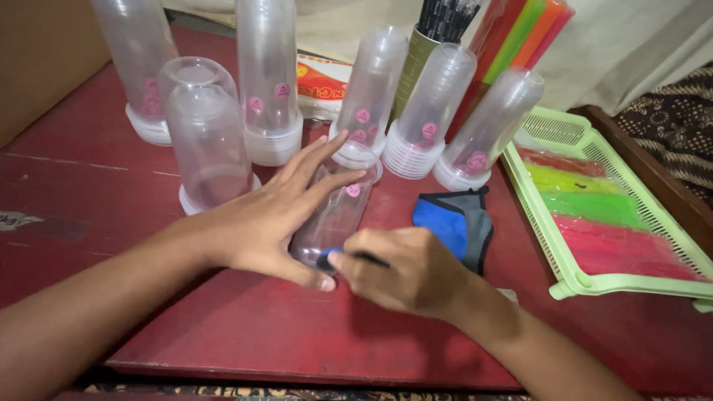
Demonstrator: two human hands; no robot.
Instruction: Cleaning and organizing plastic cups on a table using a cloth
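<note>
A clear plastic bottle (338, 215) with a pink round sticker lies on its side on the red table (82, 186). My left hand (271, 219) rests flat over it, fingers spread, thumb under its near end. My right hand (405, 271) holds a thin black pen (349, 258) with its tip at the bottle's near end, beside my left thumb.
Several stacks of clear bottles (267, 82) stand upside down behind. A blue and grey cloth (453, 223) lies right of my hands. A light green tray (594, 208) with coloured strips sits at the right. Black sticks in a green tube (416, 67) and coloured packs stand behind.
</note>
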